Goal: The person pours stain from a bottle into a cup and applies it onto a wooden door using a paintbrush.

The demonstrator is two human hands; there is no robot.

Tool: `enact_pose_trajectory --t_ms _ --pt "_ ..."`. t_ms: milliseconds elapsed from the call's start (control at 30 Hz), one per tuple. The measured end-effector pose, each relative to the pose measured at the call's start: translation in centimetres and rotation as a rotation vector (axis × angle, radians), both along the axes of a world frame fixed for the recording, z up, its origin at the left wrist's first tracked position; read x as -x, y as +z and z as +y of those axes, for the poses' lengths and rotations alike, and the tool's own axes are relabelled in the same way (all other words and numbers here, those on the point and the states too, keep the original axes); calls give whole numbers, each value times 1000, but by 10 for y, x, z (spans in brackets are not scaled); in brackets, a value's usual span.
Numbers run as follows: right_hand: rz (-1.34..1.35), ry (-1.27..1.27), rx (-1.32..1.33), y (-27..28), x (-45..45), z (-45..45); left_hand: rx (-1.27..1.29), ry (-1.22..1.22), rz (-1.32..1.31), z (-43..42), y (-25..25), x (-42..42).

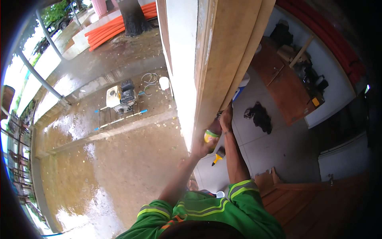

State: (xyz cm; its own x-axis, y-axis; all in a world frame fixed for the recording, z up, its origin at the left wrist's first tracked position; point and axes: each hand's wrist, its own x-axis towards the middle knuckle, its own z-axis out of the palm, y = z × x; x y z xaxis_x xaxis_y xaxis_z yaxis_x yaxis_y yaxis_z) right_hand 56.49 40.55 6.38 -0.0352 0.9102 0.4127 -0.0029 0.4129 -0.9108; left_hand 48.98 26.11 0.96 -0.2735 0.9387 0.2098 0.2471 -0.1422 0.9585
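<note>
My left hand [202,149] is wrapped round a dark bottle with a yellow and green label [211,136]. The bottle is tilted close to the wooden door frame [223,55]. Just above the bottle's top end, my right hand [226,118] is closed against the lower part of the frame. What its fingers grip is too small and hidden to name. Below the hands, a paintbrush with a yellow handle [217,159] lies on the tiled floor.
A brown wooden panel [274,83] and a dark cloth [260,117] are on the right. A small white cup [220,194] stands near my feet. Outside on the left are an engine on a metal frame [121,97], a white bucket [164,83] and orange pipes [107,32] on wet ground.
</note>
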Motion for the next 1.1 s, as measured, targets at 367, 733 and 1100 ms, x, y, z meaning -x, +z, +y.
enact_pose_trajectory --t_ms 367,733,1100 --pt "346 119 375 10 -7 -29 -5 -65 159 1 11 11" --pt "323 114 286 53 -48 -99 50 -210 133 -29 48 -8" --pt "1102 260 379 16 -130 -87 -21 -239 61 -75 36 -17"
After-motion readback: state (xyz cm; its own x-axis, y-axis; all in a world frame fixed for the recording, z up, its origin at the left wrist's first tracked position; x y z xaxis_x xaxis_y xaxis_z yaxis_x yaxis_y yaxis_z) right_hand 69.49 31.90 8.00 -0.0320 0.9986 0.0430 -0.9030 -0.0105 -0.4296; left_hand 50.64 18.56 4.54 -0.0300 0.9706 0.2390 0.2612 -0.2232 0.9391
